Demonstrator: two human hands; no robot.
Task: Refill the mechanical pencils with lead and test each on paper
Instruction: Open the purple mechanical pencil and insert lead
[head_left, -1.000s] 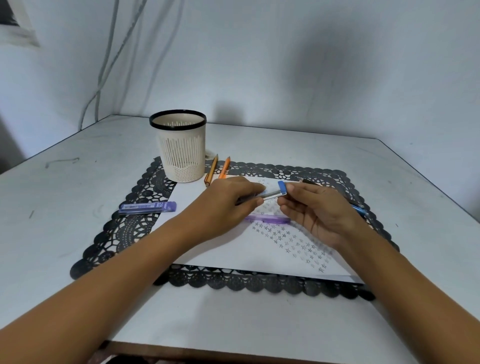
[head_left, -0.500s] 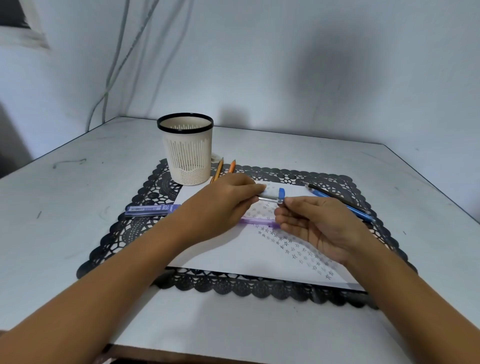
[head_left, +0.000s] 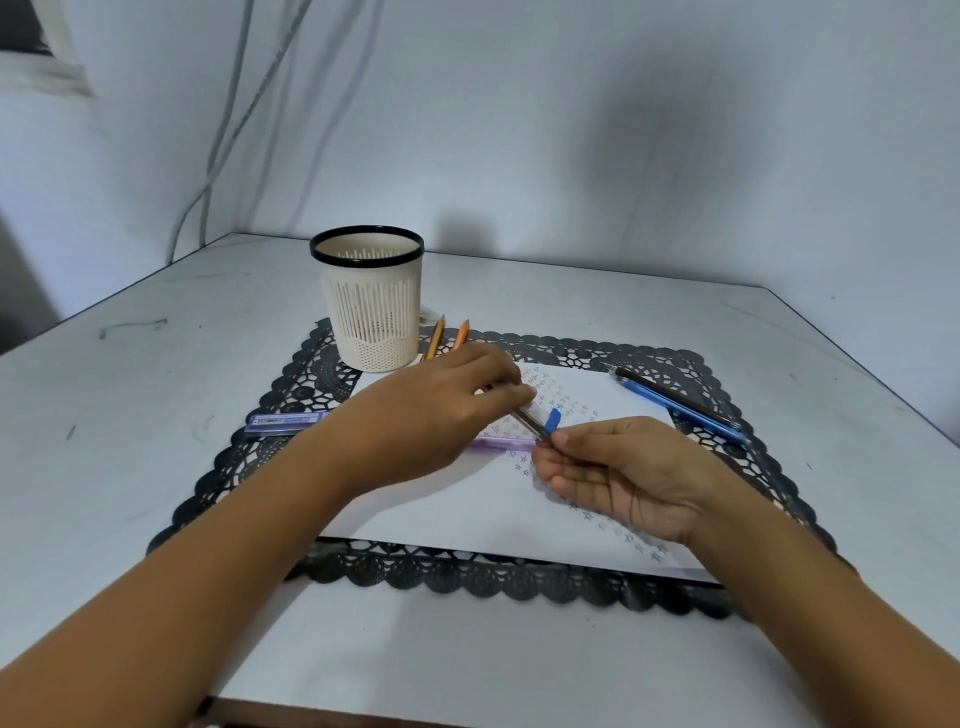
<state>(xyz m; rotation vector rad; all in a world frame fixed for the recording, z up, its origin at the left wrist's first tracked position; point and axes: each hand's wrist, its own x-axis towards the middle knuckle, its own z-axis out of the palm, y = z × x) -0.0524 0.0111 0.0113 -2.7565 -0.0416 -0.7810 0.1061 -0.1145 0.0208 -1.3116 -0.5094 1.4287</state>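
My left hand (head_left: 447, 405) grips the barrel of a mechanical pencil (head_left: 530, 421) with a blue clip, tilted down to the right over the white paper (head_left: 467, 509). My right hand (head_left: 623, 478) lies palm up beside it, its fingertips pinching the pencil's clip end. A purple lead case (head_left: 501, 444) lies on the paper under my hands. A blue lead case (head_left: 285, 422) lies on the mat at the left. The paper carries rows of small pencilled stars.
A cream pen cup (head_left: 371, 301) with a black rim stands at the back left of the black lace placemat (head_left: 249, 467). Two orange pencils (head_left: 444, 338) lie beside it. A blue pencil and a black one (head_left: 675, 402) lie at the mat's right.
The pencil has tilted from nearly level to slanting down to the right. My right hand has turned more palm up and dropped a little lower on the paper.
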